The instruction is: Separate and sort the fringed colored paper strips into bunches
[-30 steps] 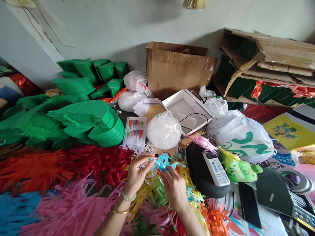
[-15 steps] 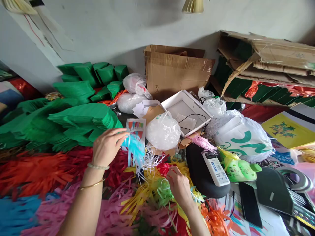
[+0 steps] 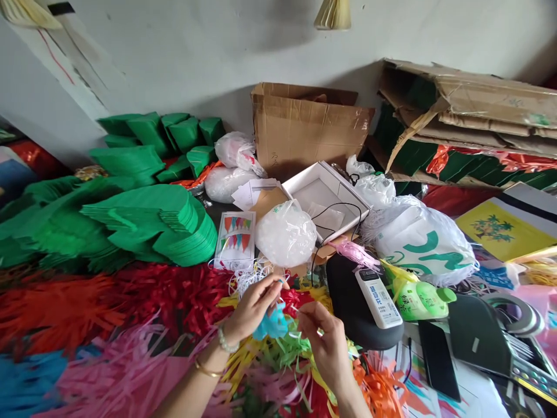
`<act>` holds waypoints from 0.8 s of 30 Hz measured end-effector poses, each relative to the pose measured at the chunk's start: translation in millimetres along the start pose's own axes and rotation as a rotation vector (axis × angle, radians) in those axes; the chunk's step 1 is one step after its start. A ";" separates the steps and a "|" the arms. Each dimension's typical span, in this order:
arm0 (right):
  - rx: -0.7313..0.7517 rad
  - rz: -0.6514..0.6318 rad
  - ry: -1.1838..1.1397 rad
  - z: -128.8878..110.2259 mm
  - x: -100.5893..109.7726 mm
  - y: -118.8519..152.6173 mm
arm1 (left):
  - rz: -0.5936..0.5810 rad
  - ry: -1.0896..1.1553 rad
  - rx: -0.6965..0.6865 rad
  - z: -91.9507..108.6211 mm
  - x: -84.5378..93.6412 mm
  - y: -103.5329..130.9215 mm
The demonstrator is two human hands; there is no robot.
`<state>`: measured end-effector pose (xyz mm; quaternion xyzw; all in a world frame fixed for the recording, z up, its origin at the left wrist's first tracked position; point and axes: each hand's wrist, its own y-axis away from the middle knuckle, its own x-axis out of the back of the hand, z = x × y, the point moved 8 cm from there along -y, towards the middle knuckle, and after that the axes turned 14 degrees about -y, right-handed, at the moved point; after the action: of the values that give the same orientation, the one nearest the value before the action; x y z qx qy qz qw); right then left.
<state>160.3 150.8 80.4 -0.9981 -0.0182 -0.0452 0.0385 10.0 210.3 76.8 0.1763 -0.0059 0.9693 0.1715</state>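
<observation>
My left hand [image 3: 256, 305], with two bracelets at the wrist, pinches the top of a light blue paper tassel [image 3: 272, 323], which hangs below its fingers. Close by on the right, my right hand [image 3: 324, 337] is closed, with thumb and forefinger pinched on a thin white strand [image 3: 290, 308] that runs toward the tassel. Under both hands lie yellow fringes [image 3: 243, 363] and green fringes [image 3: 293, 348]. White ribbons [image 3: 250, 280] lie just behind my left hand.
Green paper stacks [image 3: 143, 223] and red fringes [image 3: 174, 293] lie left. A bagged white bundle [image 3: 286, 232], a white box [image 3: 324, 194] and a cardboard box [image 3: 308, 130] stand behind. On the right are a black case [image 3: 348, 296], a green bottle [image 3: 424, 300] and a phone [image 3: 438, 360].
My left hand has moved right and down with the blue tassel, close to my right hand. My right hand has shifted slightly and now pinches the strand. The camera view has shifted a little.
</observation>
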 end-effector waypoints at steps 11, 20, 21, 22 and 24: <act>-0.045 0.172 -0.165 1.6 15.0 5.0 | 0.162 0.265 0.252 -9.1 -26.4 32.6; -0.101 0.177 -0.348 4.4 7.4 5.0 | 0.077 0.325 0.195 -4.3 -37.7 28.1; -0.097 0.171 -0.328 3.2 6.1 4.4 | 0.084 0.324 0.196 -5.6 -38.2 28.4; -0.090 0.165 -0.305 2.0 5.1 3.8 | 0.085 0.312 0.190 -6.1 -39.0 28.8; -0.075 0.164 -0.267 0.2 5.1 3.0 | 0.082 0.247 0.162 -4.9 -39.6 29.5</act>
<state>165.5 147.9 80.4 -0.9941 0.0599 0.0906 0.0021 33.4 169.9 60.0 0.0688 0.0864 0.9871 0.1162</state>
